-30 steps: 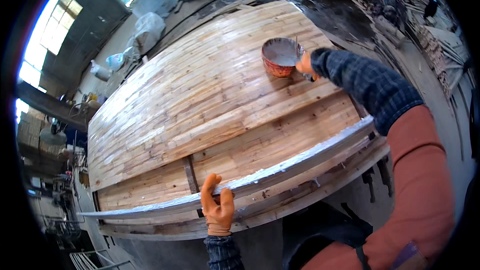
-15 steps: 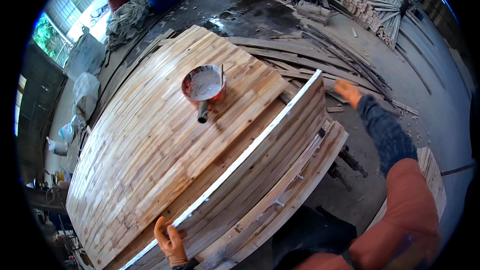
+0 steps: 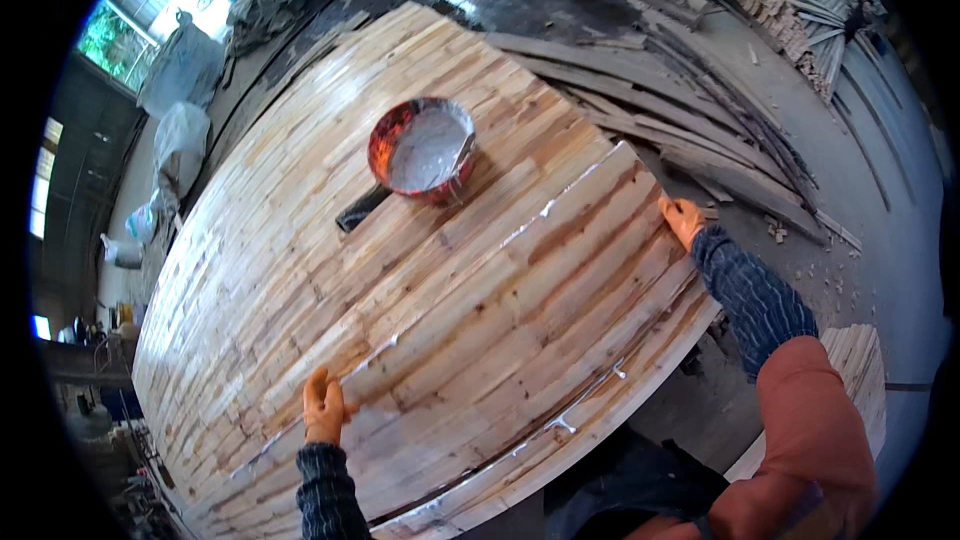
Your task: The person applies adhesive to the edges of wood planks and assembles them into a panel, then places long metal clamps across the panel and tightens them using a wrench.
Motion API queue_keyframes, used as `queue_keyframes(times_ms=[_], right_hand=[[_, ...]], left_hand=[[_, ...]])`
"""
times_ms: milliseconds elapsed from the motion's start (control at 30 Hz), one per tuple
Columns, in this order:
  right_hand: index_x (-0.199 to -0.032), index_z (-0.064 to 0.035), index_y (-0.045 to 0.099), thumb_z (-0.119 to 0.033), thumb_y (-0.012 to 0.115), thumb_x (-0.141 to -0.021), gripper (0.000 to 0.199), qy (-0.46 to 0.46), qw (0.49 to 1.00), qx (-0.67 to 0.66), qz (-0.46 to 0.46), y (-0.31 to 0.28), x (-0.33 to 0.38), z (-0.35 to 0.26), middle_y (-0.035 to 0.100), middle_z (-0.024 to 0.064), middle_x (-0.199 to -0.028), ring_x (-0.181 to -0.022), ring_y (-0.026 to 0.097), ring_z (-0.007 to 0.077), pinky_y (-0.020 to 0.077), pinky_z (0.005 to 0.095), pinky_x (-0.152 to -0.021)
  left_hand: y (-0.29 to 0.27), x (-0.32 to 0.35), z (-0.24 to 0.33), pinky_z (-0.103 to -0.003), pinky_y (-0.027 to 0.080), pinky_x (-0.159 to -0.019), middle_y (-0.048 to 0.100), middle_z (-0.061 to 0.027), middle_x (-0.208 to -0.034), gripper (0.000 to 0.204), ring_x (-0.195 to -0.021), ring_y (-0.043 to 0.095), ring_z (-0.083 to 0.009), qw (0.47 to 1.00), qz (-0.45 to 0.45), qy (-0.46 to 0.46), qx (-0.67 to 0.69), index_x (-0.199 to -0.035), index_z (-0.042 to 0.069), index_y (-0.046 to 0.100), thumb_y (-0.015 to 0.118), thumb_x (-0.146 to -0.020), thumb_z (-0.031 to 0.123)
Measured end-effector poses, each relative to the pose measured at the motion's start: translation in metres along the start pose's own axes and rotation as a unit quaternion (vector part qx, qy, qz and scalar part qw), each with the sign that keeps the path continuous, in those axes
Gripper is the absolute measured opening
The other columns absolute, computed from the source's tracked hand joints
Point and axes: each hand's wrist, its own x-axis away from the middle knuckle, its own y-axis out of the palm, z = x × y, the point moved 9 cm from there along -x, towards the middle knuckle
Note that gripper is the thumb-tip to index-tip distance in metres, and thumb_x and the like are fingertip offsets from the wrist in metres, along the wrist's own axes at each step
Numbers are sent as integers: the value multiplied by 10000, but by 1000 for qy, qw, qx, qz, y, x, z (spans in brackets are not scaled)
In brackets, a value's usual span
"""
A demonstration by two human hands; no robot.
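Observation:
A joined wooden panel (image 3: 500,330) of long narrow boards lies flat against a wider, curved spread of boards (image 3: 260,210). White glue (image 3: 546,208) has squeezed out in beads along the seam between them. My left hand (image 3: 325,410), in an orange glove, rests at this seam with fingers extended and thumb apart. At the panel's right end, my right hand (image 3: 683,222), also gloved in orange, has its fingers bent against the edge. A red bowl (image 3: 422,148) of whitish-grey glue, with a black handle and a stick inside, stands on the boards beyond the seam.
Nearer me, a dark gap with white glue drips (image 3: 562,424) runs along the panel's front strip. Loose long planks (image 3: 640,100) lie on the floor beyond the right end. Stacked timber (image 3: 775,25) stands farther back right; plastic-wrapped bundles (image 3: 185,70) line the left side.
The near panel has tipped from a raised angle down flat, its glued edge meeting the far boards. My right hand has come to its end edge. The bowl's handle has swung leftward.

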Motion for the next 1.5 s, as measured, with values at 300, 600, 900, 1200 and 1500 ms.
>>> queue_keyframes(times_ms=[300, 600, 900, 1200, 1500], right_hand=[[-1137, 36, 695, -496, 609, -944, 573, 15, 1000, -3, -25, 29, -36, 33, 726, 182, -1099, -1030, 672, 292, 507, 393, -923], [-1051, 11, 694, -456, 585, -1005, 482, 47, 996, -42, -66, -4, -59, 45, 696, 92, -968, -922, 616, 207, 478, 354, -885], [-1091, -17, 715, -513, 553, -955, 539, 72, 974, 202, -74, 10, -17, 42, 670, 258, -1178, -1118, 621, 432, 479, 465, -971], [-1067, -9, 709, -488, 585, -945, 510, 75, 987, 123, -75, 11, -27, 17, 699, 246, -1029, -1008, 660, 416, 501, 437, -903], [-1207, -36, 684, -388, 730, -898, 470, -150, 961, 104, -207, 23, -116, 153, 695, 151, -1112, -937, 651, 261, 524, 395, -846]], left_hand=[[-44, 125, -121, -429, 295, -1180, 406, -208, -1547, 776, -1415, 404, -323, 964, 258, -5, -65, -1524, 1, 340, 726, -865, 142], [30, 214, -189, -533, 538, -907, 525, -126, -1409, 843, -1181, 567, -348, 715, 479, -310, 403, -1534, 183, 305, 782, -857, 339], [61, 212, -333, -421, 543, -999, 646, -107, -1300, 588, -1146, 628, -289, 704, 198, -321, 601, -1311, 47, 574, 670, -937, 490], [39, 192, -365, -419, 560, -582, 694, -140, -749, 316, -624, 665, -327, 984, 74, -98, -132, -1091, 109, 608, 659, -896, 352], [56, 177, -211, -474, 549, -893, 709, -237, -1082, 898, -983, 694, -403, 940, 60, -96, -323, -1524, -18, 337, 774, -823, 334]])
